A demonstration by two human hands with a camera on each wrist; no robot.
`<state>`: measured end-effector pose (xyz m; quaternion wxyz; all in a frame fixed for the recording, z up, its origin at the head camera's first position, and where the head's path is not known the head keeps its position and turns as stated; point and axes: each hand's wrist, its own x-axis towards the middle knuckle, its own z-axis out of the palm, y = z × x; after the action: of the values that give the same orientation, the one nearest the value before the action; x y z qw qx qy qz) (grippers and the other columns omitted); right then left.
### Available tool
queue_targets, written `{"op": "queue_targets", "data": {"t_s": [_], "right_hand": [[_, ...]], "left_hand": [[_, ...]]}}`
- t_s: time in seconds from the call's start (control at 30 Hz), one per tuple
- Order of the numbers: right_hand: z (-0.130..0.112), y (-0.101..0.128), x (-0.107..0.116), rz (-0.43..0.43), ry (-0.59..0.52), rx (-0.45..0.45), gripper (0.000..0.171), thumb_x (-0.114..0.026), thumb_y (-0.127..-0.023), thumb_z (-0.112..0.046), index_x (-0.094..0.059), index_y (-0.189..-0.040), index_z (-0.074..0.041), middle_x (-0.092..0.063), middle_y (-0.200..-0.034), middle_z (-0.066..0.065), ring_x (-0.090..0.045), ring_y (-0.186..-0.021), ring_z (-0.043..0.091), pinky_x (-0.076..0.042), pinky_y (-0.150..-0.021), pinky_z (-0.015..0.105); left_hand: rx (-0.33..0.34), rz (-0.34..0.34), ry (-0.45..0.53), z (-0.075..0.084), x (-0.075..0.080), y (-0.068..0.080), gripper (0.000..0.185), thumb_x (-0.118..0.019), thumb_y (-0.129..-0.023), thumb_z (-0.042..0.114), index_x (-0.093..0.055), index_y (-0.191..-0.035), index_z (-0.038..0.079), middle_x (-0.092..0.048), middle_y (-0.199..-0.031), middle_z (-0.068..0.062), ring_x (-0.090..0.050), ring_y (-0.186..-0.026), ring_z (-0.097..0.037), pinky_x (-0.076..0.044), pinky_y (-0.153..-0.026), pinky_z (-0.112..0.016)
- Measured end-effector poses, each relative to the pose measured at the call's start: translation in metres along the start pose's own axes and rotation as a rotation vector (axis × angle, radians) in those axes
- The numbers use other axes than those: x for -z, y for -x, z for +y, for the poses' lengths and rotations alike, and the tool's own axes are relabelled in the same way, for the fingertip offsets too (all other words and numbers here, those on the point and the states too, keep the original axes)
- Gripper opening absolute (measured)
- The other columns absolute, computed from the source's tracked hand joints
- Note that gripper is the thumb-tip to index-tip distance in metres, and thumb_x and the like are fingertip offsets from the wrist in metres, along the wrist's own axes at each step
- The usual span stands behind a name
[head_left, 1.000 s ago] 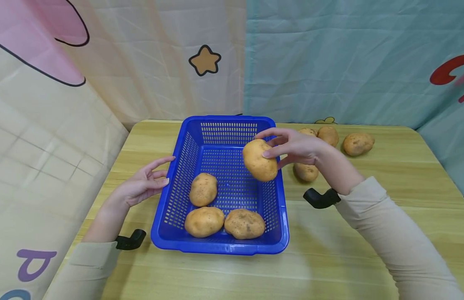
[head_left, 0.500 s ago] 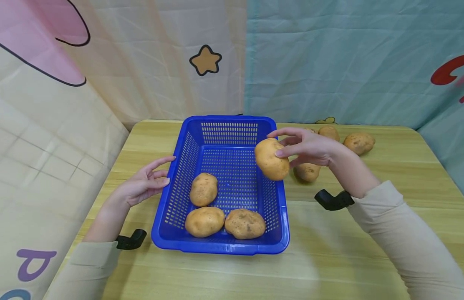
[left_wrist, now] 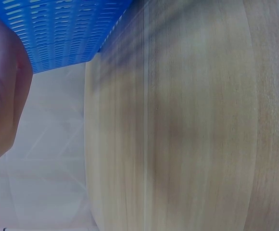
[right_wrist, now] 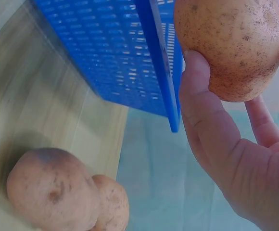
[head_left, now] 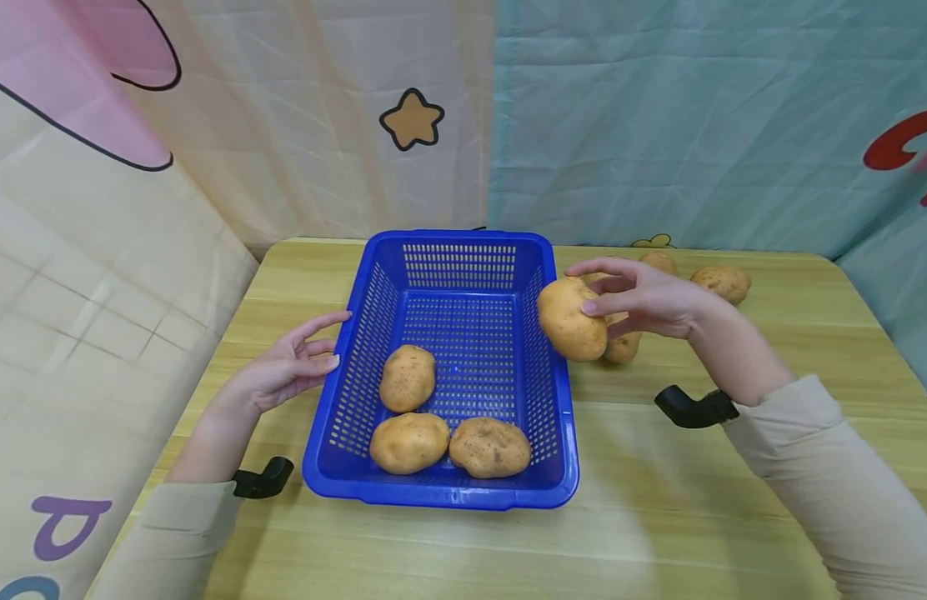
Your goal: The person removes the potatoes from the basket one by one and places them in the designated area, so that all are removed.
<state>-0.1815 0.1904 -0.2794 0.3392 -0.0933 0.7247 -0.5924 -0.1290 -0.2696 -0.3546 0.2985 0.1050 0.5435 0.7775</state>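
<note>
A plump tan potato (head_left: 572,321) is held by my right hand (head_left: 647,300), thumb on the near side and fingers around the far side. It overlaps the right rim of the blue plastic basket (head_left: 463,497) in the head view; the right wrist view shows the potato (right_wrist: 228,45) up beside that rim. Three potatoes lie in the basket: one at the left (head_left: 407,379), two along the near end. My left hand (head_left: 294,362) touches the basket's left rim with its fingertips, fingers loosely extended.
Several more potatoes lie on the wooden table (head_left: 433,554) right of the basket, some partly hidden behind my right hand; one potato (head_left: 722,284) sits farther right. A printed curtain (head_left: 643,125) hangs along the table's back edge.
My right hand has moved to the right with the potato, from over the basket's inside to its right rim. The left hand and the basket have stayed in place.
</note>
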Motion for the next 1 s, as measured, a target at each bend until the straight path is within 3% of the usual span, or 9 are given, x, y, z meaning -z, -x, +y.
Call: {"op": "queue_targets", "data": {"t_s": [0.2, 0.53, 0.7, 0.87, 1.0], "right_hand": [[0.004, 0.006, 0.006, 0.013, -0.003, 0.003, 0.045, -0.062, -0.089, -0.008, -0.045, -0.129, -0.020, -0.037, -0.120, 0.014, -0.053, -0.094, 0.023, -0.053, -0.076, 0.040], [0.017, 0.017, 0.022, 0.009, -0.035, 0.054, 0.042, -0.057, -0.091, -0.005, -0.049, -0.128, -0.024, -0.043, -0.121, 0.011, -0.052, -0.102, 0.024, -0.052, -0.080, 0.049], [0.023, 0.025, 0.031, 0.054, -0.019, 0.041, 0.039, -0.057, -0.091, -0.004, -0.052, -0.123, -0.027, -0.041, -0.116, 0.010, -0.052, -0.096, 0.021, -0.053, -0.078, 0.047], [0.031, 0.030, 0.039, 0.076, -0.007, 0.029, 0.040, -0.055, -0.092, -0.005, -0.050, -0.125, -0.028, -0.036, -0.123, 0.008, -0.053, -0.099, 0.019, -0.052, -0.079, 0.046], [0.036, 0.034, 0.046, 0.080, -0.034, 0.039, 0.041, -0.053, -0.093, -0.002, -0.051, -0.125, -0.028, -0.042, -0.123, 0.006, -0.055, -0.100, 0.019, -0.053, -0.079, 0.045]], "left_hand": [[-0.006, -0.007, 0.005, 0.000, 0.001, 0.000, 0.054, -0.047, -0.092, -0.011, -0.034, -0.136, 0.017, -0.062, -0.109, -0.011, -0.064, -0.097, -0.022, -0.053, -0.084, -0.032], [-0.004, 0.004, -0.011, 0.000, 0.001, 0.000, 0.053, -0.047, -0.092, -0.009, -0.033, -0.137, 0.018, -0.062, -0.108, -0.010, -0.064, -0.096, -0.021, -0.053, -0.083, -0.032], [-0.001, 0.001, -0.011, 0.000, 0.001, -0.001, 0.054, -0.047, -0.092, -0.009, -0.032, -0.137, 0.017, -0.061, -0.109, -0.011, -0.064, -0.097, -0.022, -0.053, -0.084, -0.032], [0.002, -0.002, 0.002, 0.000, 0.001, 0.000, 0.055, -0.047, -0.092, -0.010, -0.033, -0.137, 0.018, -0.061, -0.109, -0.011, -0.064, -0.097, -0.022, -0.053, -0.084, -0.032], [0.003, -0.004, 0.009, -0.001, 0.001, 0.000, 0.055, -0.047, -0.092, -0.010, -0.033, -0.137, 0.018, -0.062, -0.109, -0.011, -0.064, -0.097, -0.022, -0.053, -0.084, -0.032]]}}
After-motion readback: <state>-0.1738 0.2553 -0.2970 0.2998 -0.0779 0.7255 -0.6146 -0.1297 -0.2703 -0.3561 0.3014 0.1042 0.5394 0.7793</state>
